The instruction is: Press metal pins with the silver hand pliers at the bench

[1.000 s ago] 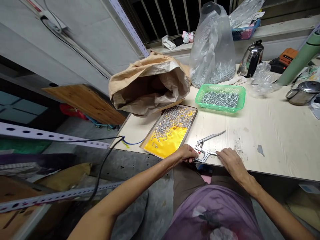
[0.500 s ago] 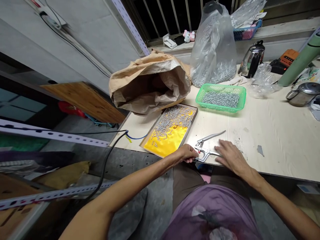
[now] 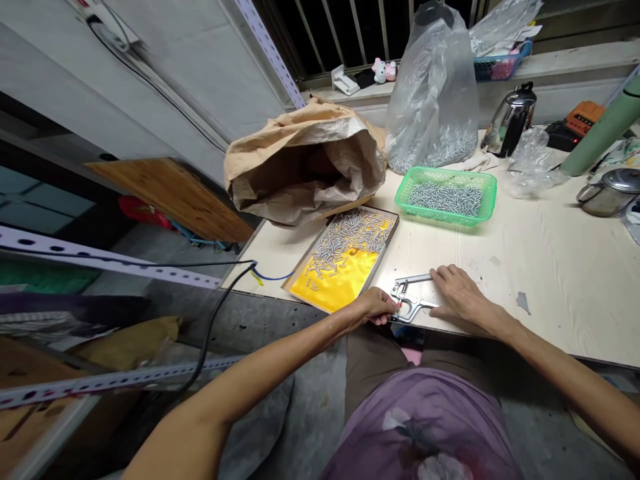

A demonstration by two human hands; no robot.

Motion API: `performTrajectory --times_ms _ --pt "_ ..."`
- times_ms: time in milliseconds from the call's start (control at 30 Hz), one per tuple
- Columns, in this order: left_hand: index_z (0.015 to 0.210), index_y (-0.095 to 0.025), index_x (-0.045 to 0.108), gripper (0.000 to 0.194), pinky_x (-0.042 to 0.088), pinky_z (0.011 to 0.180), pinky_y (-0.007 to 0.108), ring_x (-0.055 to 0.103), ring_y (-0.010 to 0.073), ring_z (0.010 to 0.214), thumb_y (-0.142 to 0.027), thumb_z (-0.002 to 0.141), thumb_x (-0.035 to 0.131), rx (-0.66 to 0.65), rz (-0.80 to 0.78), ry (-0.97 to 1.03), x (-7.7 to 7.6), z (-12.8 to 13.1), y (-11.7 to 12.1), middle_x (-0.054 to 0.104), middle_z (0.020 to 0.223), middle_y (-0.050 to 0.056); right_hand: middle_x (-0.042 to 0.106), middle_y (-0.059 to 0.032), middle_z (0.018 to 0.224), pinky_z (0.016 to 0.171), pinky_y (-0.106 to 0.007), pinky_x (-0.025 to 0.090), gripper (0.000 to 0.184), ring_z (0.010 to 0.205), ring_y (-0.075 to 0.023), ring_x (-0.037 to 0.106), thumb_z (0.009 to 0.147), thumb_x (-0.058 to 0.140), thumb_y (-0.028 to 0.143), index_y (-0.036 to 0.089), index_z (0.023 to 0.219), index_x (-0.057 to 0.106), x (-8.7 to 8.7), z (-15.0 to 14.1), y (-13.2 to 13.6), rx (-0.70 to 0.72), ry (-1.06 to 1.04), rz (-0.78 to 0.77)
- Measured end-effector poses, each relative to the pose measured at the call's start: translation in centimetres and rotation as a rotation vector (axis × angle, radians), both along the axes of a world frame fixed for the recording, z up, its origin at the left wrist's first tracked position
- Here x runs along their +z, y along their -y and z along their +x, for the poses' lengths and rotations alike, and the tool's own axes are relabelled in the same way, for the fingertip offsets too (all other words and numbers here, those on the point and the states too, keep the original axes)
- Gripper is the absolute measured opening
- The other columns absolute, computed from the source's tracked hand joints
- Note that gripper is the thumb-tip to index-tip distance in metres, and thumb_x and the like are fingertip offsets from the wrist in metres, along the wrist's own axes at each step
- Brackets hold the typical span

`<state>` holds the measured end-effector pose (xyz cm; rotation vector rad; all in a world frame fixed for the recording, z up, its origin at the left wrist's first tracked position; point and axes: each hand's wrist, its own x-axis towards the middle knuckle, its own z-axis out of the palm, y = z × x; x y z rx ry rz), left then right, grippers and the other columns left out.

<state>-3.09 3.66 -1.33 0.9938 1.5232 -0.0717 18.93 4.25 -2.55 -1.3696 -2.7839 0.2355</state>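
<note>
Pliers (image 3: 400,293) lie at the near edge of the surface (image 3: 575,287), left hand (image 3: 379,306) pinching their head, right hand (image 3: 463,297) spanning both handles; best squeezed evenly, skin clear of the jaws.

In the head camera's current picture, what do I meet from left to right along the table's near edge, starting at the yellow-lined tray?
Yellow-lined tray, left hand, silver hand tool, right hand, grey patch on the tabletop.
</note>
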Motion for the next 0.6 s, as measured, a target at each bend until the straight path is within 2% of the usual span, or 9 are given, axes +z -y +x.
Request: performTrajectory --times_ms 100,167,267,333,400,500,600 --pt "0.057 -0.013 0.055 0.027 0.038 0.043 0.017 0.044 0.0049 0.036 -0.031 0.075 0.066 -0.06 0.02 -0.048 0.2 -0.2 0.3 0.046 0.038 -0.007 0.056 -0.0124 0.102 0.076 -0.037 0.043 0.059 0.093 -0.0271 0.048 0.065 0.075 0.043 0.014 0.111 0.053 0.3 0.0 0.4 -0.01 -0.04 -0.007" --pt "0.062 -0.012 0.059 0.028 0.041 0.048 0.019 0.049 0.0076 0.041 -0.034 0.079 0.061 -0.148 0.146 -0.132 0.4 -0.3 0.9 0.049 0.042 -0.005 0.056 -0.0119 0.102 0.074 -0.035 0.043 0.054 0.092 -0.0261 0.048 0.067 0.075 0.04 0.014 0.109 0.053 0.4 0.0 0.7 -0.024 -0.061 -0.012" --pt "0.075 -0.013 0.065 0.024 0.048 0.065 0.026 0.061 0.0153 0.069 -0.035 0.082 0.058 -0.326 0.601 -0.287 0.4 0.1 1.8 0.063 0.069 0.003 0.056 -0.0122 0.101 0.074 -0.034 0.043 0.049 0.091 -0.0253 0.048 0.069 0.074 0.035 0.011 0.108 0.054 0.5 -0.1 1.0 -0.03 -0.065 -0.016" --pt "0.089 -0.015 0.064 0.02 0.048 0.079 0.031 0.059 0.0208 0.092 -0.033 0.08 0.063 -0.471 0.887 -0.32 0.0 0.9 1.9 0.064 0.093 0.007 0.056 -0.0123 0.101 0.075 -0.034 0.043 0.047 0.091 -0.0255 0.048 0.071 0.073 0.032 0.011 0.108 0.054 0.5 -0.3 1.2 -0.03 -0.06 -0.013" --pt "0.104 -0.016 0.058 0.034 0.045 0.09 0.037 0.052 0.025 0.109 -0.032 0.076 0.068 -0.643 1.045 -0.278 -0.5 1.9 1.6 0.059 0.111 0.011 0.056 -0.0122 0.101 0.076 -0.035 0.044 0.047 0.092 -0.0261 0.048 0.071 0.073 0.032 0.011 0.109 0.054 0.4 -0.3 1.2 -0.036 -0.053 -0.01" --pt "0.123 -0.014 0.045 0.058 0.041 0.096 0.04 0.045 0.0272 0.116 -0.034 0.075 0.07 -0.84 1.123 -0.204 -1.2 3.3 0.5 0.051 0.125 0.014 0.056 -0.0124 0.103 0.078 -0.036 0.044 0.054 0.094 -0.0267 0.049 0.07 0.073 0.035 0.012 0.113 0.051 0.3 0.2 1.3 -0.031 -0.051 -0.029" --pt "0.13 -0.012 0.037 0.064 0.043 0.092 0.041 0.048 0.0276 0.109 -0.038 0.078 0.066 -0.937 1.1 -0.217 -1.1 4.1 -0.5 0.052 0.122 0.015 0.057 -0.0137 0.106 0.078 -0.038 0.044 0.066 0.095 -0.0281 0.05 0.067 0.075 0.04 0.011 0.12 0.048 0.5 0.9 1.6 -0.068 -0.019 -0.036"
